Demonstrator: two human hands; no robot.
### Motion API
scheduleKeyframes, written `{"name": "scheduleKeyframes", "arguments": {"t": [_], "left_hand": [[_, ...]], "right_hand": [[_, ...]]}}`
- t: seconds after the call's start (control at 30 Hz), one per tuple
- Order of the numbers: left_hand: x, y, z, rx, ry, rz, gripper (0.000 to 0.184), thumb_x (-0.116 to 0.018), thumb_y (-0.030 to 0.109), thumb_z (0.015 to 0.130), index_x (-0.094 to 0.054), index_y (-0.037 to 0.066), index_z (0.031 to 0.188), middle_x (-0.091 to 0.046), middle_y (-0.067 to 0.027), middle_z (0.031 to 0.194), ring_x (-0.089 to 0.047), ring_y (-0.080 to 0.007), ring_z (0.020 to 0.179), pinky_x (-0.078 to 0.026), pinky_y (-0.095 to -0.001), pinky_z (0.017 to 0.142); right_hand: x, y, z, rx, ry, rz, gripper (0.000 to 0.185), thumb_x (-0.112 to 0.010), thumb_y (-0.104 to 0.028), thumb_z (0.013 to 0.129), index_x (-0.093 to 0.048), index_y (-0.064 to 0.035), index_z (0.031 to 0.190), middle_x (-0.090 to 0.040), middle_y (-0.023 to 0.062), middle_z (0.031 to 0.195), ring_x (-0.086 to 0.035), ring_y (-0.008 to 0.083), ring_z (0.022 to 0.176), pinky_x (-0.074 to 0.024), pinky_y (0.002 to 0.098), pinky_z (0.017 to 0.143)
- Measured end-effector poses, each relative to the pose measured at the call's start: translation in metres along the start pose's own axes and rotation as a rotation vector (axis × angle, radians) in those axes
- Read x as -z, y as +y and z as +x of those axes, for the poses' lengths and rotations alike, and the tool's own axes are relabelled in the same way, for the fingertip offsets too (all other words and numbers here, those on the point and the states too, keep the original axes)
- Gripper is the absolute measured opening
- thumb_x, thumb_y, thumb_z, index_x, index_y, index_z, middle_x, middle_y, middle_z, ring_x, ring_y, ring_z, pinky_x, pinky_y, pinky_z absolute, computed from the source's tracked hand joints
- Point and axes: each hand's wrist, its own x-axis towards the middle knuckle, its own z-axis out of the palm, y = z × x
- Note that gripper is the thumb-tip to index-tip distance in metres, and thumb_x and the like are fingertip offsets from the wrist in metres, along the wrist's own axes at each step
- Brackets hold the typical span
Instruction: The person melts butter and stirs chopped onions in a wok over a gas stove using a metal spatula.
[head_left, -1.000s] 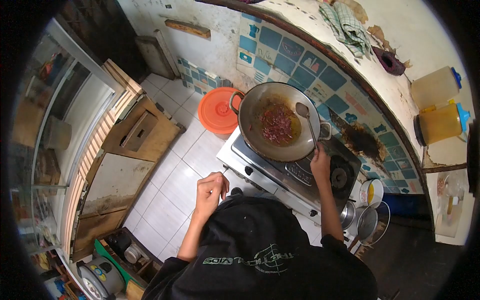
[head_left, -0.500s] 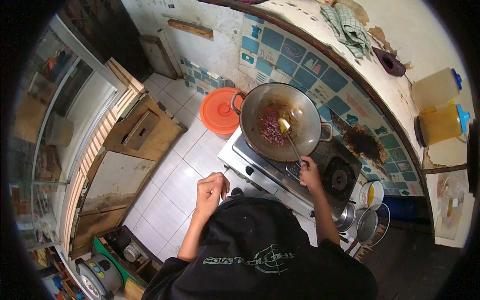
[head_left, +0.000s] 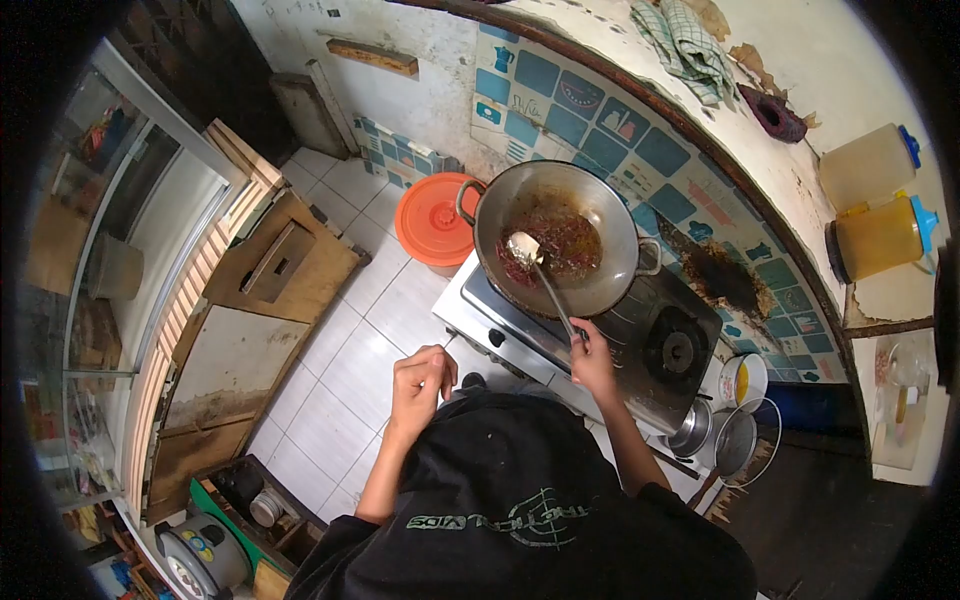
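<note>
My right hand [head_left: 592, 362] is wrapped round the handle of a metal spatula [head_left: 556, 292]. The spatula's head rests in a wok [head_left: 622, 225], at the left side of a dark red-brown heap of chopped food [head_left: 575, 243], perhaps onions, in oil. Two loop handles stick out from the wok, which sits on the left part of a two-burner gas stove [head_left: 643, 372]. My left hand [head_left: 420, 385] hangs in front of my body, fingers curled in and nothing visible in them. It touches neither stove nor wok.
Beside the wok stands an orange lidded bucket [head_left: 436, 222]. The bare right burner [head_left: 678, 350] is near my right forearm. Right of the stove are a metal pot [head_left: 690, 432], a strainer [head_left: 736, 445] and a white bowl [head_left: 745, 382]. A wooden cabinet [head_left: 265, 330] lines the left.
My right hand has moved left, sweeping the spatula head from the middle of the wok to its left side. The food has spread toward the right. My left hand is unchanged.
</note>
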Motion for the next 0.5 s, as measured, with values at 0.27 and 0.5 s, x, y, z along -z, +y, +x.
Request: {"name": "scheduleKeyframes", "arguments": {"t": [0.27, 0.5], "left_hand": [[0.003, 0.0, -0.003, 0.003, 0.01, 0.006, 0.048, -0.039, 0.01, 0.1, -0.051, -0.003, 0.056, -0.054, -0.008, 0.057, -0.048, -0.016, 0.055, -0.041, -0.0304, 0.063], [0.003, -0.001, -0.004, -0.007, 0.011, 0.002, 0.05, -0.039, 0.012, 0.101, -0.05, -0.003, 0.054, -0.052, -0.0077, 0.055, -0.05, -0.0158, 0.055, -0.041, -0.0303, 0.064]], "right_hand": [[-0.01, -0.039, -0.022, 0.293, 0.092, -0.372, 0.033, -0.049, -0.008, 0.093, -0.052, -0.006, 0.126, -0.059, 0.0273, 0.069, -0.062, 0.0433, 0.064, -0.046, 0.0478, 0.058], [-0.013, -0.039, -0.025, 0.218, 0.059, -0.405, 0.033, -0.049, -0.006, 0.093, -0.051, -0.0041, 0.126, -0.06, 0.0269, 0.069, -0.062, 0.0434, 0.065, -0.0464, 0.0472, 0.059]]}}
